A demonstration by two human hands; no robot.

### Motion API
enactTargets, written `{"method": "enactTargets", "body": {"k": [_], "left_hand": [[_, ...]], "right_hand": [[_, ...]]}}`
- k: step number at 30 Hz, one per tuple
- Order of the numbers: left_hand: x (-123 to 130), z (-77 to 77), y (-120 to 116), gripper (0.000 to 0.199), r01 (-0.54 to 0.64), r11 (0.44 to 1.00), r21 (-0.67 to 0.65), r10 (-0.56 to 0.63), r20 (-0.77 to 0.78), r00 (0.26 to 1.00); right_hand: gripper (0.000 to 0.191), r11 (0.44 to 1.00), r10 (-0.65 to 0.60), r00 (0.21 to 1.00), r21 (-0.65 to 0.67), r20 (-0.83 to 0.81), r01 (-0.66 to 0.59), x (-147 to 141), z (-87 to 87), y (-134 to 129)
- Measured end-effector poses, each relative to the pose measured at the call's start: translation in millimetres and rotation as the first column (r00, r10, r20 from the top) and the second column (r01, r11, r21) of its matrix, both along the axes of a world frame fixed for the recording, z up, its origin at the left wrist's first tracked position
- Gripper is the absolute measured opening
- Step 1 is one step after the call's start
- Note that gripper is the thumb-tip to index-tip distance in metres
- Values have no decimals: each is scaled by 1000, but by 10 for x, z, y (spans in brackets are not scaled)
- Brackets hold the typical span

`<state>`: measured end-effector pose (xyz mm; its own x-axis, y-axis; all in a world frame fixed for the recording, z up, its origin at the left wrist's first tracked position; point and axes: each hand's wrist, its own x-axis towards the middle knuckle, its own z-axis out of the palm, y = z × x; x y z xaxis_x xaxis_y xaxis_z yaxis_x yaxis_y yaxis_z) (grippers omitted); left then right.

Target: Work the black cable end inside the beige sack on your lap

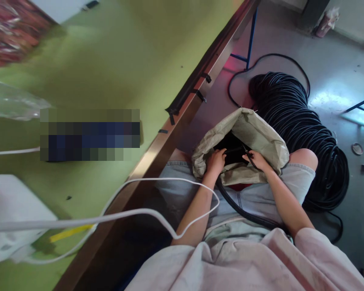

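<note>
An open beige sack with a dark inside sits between my legs. My left hand is at the left of its mouth, fingers closed around a black tube that stretches toward my right hand. A thicker run of black hose passes below my left wrist and curves across my lap. My right hand is closed on a slim black-handled tool with a small metal tip, which looks like cutters. The tip is close to the tube; whether they touch I cannot tell.
A big coil of black hose lies on the floor at right. The table edge runs diagonally on my left. White cable hangs over it from a white device. A clear plastic bottle lies on the green tabletop.
</note>
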<state>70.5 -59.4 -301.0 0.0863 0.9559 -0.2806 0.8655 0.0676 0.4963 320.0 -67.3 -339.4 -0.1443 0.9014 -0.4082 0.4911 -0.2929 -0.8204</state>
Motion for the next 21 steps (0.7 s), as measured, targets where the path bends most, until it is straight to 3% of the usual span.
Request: {"method": "enactTargets", "body": {"k": [6, 15, 21], "left_hand": [[-7, -9, 19, 42, -63, 997, 55, 63, 11, 998], [33, 148, 12, 40, 2, 985, 171, -36, 194, 980], [67, 194, 8, 38, -74, 975, 208, 34, 189, 981]], "right_hand": [[58, 999, 40, 999, 24, 35, -41, -22, 33, -23], [55, 999, 32, 999, 38, -36, -31, -34, 89, 1], [58, 997, -4, 1000, 73, -27, 6, -36, 119, 21]]}}
